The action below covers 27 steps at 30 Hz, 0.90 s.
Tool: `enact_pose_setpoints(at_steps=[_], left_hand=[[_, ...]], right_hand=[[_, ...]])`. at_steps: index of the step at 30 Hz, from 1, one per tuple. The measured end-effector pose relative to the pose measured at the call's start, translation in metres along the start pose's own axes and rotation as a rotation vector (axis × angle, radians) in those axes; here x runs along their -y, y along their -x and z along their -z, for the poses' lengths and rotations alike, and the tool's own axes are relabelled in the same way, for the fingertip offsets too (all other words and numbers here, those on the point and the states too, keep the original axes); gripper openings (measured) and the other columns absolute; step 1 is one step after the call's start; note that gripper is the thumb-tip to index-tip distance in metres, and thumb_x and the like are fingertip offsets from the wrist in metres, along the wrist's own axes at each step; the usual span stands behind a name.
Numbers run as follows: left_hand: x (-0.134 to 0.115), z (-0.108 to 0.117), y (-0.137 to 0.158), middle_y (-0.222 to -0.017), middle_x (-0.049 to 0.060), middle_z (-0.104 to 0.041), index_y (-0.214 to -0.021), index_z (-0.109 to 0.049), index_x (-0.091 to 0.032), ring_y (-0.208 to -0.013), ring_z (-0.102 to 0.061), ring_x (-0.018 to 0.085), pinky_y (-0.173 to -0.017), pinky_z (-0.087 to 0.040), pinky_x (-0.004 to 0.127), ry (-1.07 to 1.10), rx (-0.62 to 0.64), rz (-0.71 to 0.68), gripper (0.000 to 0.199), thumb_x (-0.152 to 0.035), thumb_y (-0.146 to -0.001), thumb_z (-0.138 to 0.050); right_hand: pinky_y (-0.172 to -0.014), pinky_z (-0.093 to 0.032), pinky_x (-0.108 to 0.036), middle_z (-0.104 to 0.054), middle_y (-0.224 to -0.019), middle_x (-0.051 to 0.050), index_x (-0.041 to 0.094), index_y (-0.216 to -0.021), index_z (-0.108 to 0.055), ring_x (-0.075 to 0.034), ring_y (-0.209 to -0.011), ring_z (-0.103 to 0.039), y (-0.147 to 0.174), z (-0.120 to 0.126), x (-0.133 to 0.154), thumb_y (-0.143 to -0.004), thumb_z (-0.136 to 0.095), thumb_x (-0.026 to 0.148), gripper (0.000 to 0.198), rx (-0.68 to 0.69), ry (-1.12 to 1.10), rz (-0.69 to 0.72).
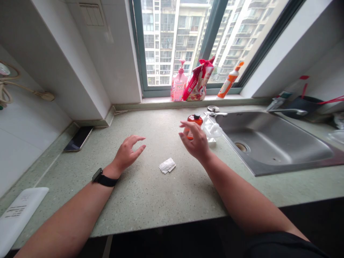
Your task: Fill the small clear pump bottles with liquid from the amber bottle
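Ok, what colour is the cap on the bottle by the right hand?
The cap is black; the head view shows it.

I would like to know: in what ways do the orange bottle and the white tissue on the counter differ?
The bottle is orange with a black cap, while the tissue is plain white.
The bottle stands upright; the tissue lies flat and folded.
The bottle is partly hidden behind the right hand, whereas the tissue is in full view.
Both are on the counter.
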<state>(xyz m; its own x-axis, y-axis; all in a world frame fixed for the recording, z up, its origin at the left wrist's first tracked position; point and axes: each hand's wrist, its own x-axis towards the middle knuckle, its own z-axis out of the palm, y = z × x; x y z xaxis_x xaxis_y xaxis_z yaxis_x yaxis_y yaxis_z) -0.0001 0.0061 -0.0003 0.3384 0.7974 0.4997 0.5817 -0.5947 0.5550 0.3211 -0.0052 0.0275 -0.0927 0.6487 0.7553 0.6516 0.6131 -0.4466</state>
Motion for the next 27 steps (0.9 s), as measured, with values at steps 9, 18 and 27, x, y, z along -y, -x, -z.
enact_pose_setpoints(at_steps=[9, 18, 27], left_hand=[[-0.002, 0.007, -0.001, -0.062, 0.001, -0.063, -0.068, -0.065, -0.019, -0.062, -0.058, 0.015, -0.065, -0.042, 0.028, 0.142, -0.007, 0.103, 0.046, -0.048, -0.103, -0.058], [-0.013, 0.002, 0.001, -0.061, -0.005, -0.018, -0.06, -0.02, -0.023, -0.056, -0.018, 0.009, -0.056, -0.016, 0.031, 0.303, 0.223, 0.187, 0.056, -0.045, -0.095, -0.058], [-0.006, 0.002, 0.001, -0.06, -0.005, -0.017, -0.058, -0.019, -0.024, -0.057, -0.015, 0.009, -0.055, -0.013, 0.031, 0.421, 0.196, 0.377, 0.048, -0.038, -0.08, -0.059]], right_hand=[[-0.06, -0.043, -0.031, -0.062, -0.06, 0.0, 0.02, -0.073, -0.069, -0.014, -0.056, -0.055, 0.017, -0.03, 0.013, -0.096, -0.059, 0.075, 0.06, 0.521, -0.569, -0.441], [-0.054, -0.027, -0.03, -0.044, -0.054, 0.004, 0.02, -0.063, -0.066, -0.011, -0.053, -0.036, 0.016, -0.036, -0.009, -0.085, -0.062, 0.082, 0.066, 0.6, -0.553, -0.601], [-0.054, -0.026, -0.03, -0.042, -0.051, 0.004, 0.02, -0.063, -0.067, -0.012, -0.053, -0.034, 0.02, -0.041, -0.015, -0.085, -0.063, 0.076, 0.061, 0.686, -0.535, -0.659]])
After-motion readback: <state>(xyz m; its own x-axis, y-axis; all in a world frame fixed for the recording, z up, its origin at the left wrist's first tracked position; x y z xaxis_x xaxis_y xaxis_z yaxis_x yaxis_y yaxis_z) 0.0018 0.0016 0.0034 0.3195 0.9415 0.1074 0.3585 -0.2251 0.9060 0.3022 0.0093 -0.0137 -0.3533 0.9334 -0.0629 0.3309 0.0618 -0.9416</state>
